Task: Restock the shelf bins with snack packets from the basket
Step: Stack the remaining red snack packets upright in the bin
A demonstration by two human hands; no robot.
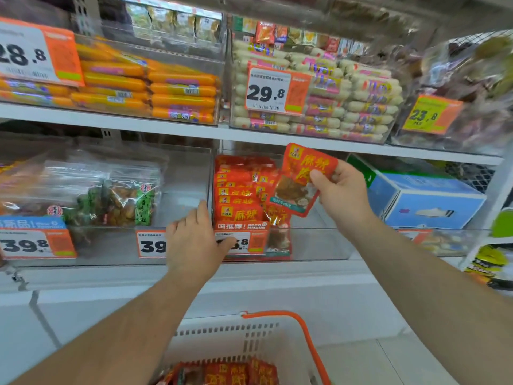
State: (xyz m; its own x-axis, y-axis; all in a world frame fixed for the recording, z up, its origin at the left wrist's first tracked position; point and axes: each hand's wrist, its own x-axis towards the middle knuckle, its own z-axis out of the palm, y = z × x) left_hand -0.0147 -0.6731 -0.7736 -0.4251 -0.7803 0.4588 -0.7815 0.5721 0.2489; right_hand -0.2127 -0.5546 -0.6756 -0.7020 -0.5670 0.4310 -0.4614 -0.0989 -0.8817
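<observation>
White metal shelves (172, 126) fill the wall ahead of me, each board carrying clear, hard-sided plastic bins along its front edge. On the upper shelf, one bin holds smooth orange sausages (144, 87) lying in rows, and the next holds pale ones (347, 107) with pink labels. A blue cardboard box (424, 198) sits at the right end of the lower shelf. Below me hangs the white slotted basket (238, 340) with its orange loop handle, glossy red packets (230, 373) lying flat on its bottom. The middle bin (313, 243) of the lower shelf is half filled with the same red packets, stacked (241, 195) against its left wall. My left hand (194, 240) rests on that bin's front left corner, fingers loosely bent over the rim, thumb across the price tag (244, 241). My right hand (341, 190) pinches one flat red snack packet (302, 179) by its right edge, just above the stack, tilted.
</observation>
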